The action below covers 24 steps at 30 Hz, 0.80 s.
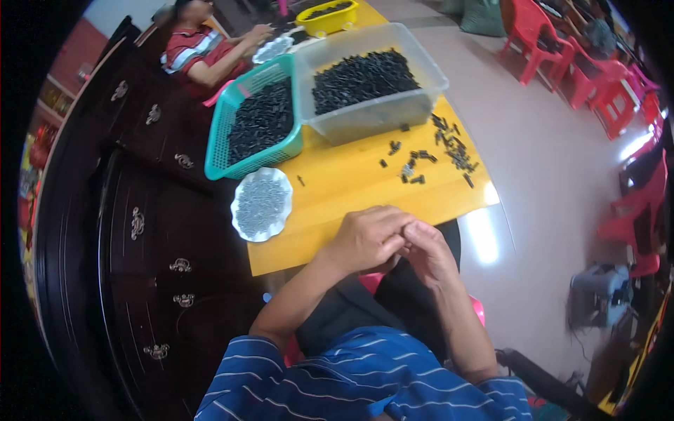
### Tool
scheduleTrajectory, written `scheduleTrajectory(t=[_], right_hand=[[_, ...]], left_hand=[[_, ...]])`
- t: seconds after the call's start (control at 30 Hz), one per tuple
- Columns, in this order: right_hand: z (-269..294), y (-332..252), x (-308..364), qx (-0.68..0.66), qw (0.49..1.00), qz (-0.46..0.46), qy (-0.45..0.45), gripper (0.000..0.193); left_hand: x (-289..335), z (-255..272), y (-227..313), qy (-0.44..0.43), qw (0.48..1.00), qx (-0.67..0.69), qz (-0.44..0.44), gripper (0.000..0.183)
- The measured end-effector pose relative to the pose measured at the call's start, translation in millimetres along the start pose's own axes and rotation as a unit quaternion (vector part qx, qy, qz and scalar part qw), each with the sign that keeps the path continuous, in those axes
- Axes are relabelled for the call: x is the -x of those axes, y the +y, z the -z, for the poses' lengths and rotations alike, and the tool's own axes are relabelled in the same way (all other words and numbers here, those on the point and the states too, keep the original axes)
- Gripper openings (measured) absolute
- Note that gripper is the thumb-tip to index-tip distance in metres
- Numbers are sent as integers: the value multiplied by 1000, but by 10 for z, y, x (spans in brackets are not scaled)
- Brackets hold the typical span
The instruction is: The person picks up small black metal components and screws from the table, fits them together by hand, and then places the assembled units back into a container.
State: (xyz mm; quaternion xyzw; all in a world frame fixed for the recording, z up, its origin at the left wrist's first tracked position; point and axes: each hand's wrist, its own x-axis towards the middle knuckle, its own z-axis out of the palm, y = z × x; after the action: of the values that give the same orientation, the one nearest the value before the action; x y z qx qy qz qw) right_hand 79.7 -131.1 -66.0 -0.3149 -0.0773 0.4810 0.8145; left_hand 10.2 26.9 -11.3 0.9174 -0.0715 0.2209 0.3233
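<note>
My left hand [366,240] and my right hand [430,254] meet over the near edge of the yellow table [330,189]. Both have their fingers closed, thumbs and fingertips pressed together; whatever is between them is hidden. To the left of them stands a white scalloped dish [236,223] full of small silvery metal pieces [262,202]. Beyond my hands, a few loose black parts [418,179] lie on the tabletop. A larger scatter of black parts [456,151] spreads along the table's right side.
A teal basket [217,140] and a clear plastic bin [379,125], both heaped with small black parts, occupy the middle of the table. Farther back are a yellow tub [327,26] and another person [203,52] working. Dark drawers [151,231] line the left; red chairs [531,38] stand right.
</note>
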Motion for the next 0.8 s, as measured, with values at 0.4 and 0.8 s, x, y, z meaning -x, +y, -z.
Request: scheduleTrajectory(t=[0.4,0.8], right_hand=[[1,24,14,259,963,-48,-61,28],[-102,4,-8,298,954,-18,-22,24]], left_hand=[[316,468,-75,-134,950,212,188,15],[33,1393,-1247,296,923,-44,243,32]])
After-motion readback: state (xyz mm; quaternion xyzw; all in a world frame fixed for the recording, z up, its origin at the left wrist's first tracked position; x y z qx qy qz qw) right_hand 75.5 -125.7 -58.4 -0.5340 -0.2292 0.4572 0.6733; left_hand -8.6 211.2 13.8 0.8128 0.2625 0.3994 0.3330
